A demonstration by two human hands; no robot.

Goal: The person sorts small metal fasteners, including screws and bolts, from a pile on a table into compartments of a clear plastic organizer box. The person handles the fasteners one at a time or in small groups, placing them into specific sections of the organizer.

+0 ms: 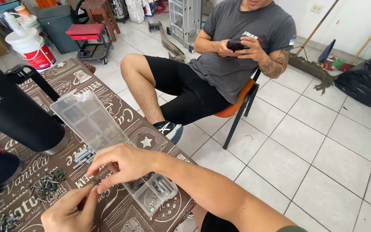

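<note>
From my remote seat: my right hand (123, 165) hovers over the clear plastic organizer box (108, 146), fingers curled, thumb and forefinger pinched near a small piece I cannot make out. My left hand (67, 212) sits at the table's near edge, fingers half closed and tips meeting the right hand's; whether it grips anything I cannot tell. The organizer lies diagonally toward the table's right edge, lid raised at the far end, near compartments holding grey metal hardware (159, 189). A loose pile of dark screws (46, 185) lies left of the hands, a few more pieces (83, 157) beside the box. A big black insulated tumbler (13, 111) with a handle stands at the left edge. The table (86, 81) wears a brown cloth printed with cream lettering and stars. Beyond: white tiled floor (323, 141), a white-and-red bucket (33, 47) far left, a red-topped rolling stool (86, 34), a black bag (370, 77) far right. A seated person (220, 64) on an orange chair (237, 105) holds a phone (235, 45).
</note>
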